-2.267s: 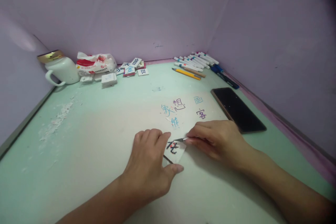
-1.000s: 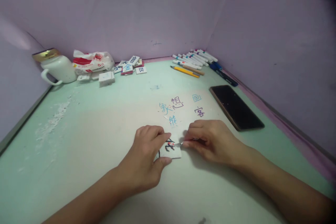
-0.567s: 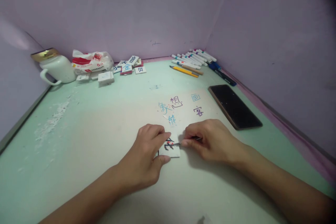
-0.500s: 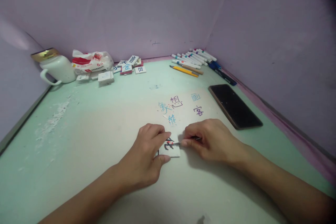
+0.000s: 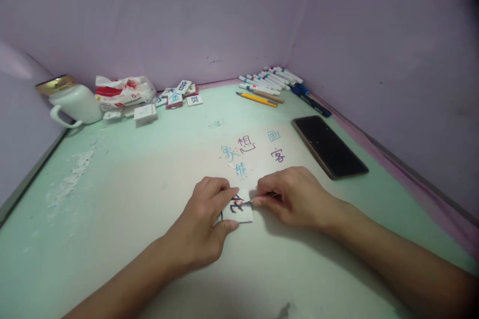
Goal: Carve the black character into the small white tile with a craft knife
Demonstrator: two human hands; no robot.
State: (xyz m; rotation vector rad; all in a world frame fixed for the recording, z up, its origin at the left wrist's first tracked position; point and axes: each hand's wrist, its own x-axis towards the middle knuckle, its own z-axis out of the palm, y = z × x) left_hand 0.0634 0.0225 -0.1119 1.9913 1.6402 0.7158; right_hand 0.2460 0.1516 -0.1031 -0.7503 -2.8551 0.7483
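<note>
Head view: white tile (image 5: 245, 216) with black-and-red character lies on surface (image 5: 269, 269), between hands. Left hand (image 5: 207, 219) partly open, thumb and fingers clamping tile's near and far edges, likely bracing against sliding. Right hand (image 5: 294, 197) pinched around slim metal-tipped tool (image 5: 247, 204), tip at character; close grip probably for control.

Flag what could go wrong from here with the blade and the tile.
1. Slip: the blade in the right hand points toward the left hand, so a slip could nick it.
2. Shift: the left hand's grip pinches the white tile near two opposite edges, leaving the side by the blade unheld; it might pivot.
3. Gouge: the blade lies over the black character, so extra pressure might score the tile.
</note>
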